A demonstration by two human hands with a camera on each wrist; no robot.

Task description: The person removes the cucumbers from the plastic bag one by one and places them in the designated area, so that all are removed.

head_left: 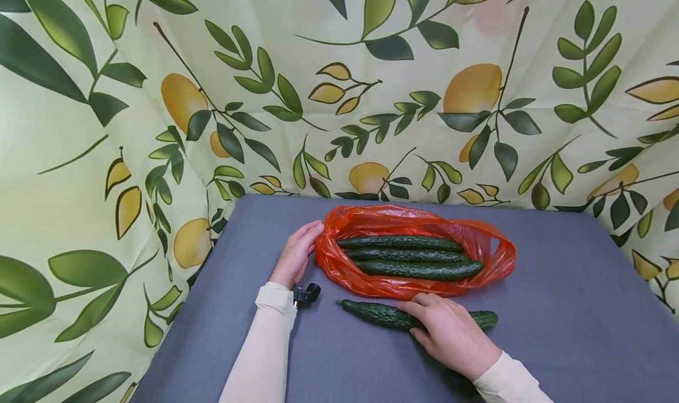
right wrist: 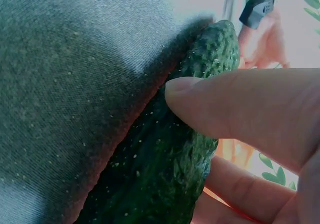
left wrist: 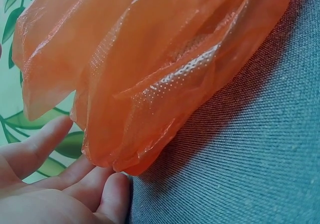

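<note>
An orange-red plastic bag lies with its mouth spread wide, and three dark green cucumbers rest side by side in it. At the bag's left end, my left hand touches the plastic with extended fingers; the left wrist view shows its fingertips against the crumpled bag. In front of the bag, my right hand holds another cucumber lying crosswise on the table. Seen from the right wrist, the thumb presses one side of this bumpy cucumber and the fingers lie along the other.
The grey-blue cloth-covered table extends around the bag on both sides. A curtain printed with leaves and fruit stands behind it and along the left. A small black camera is strapped on the left wrist.
</note>
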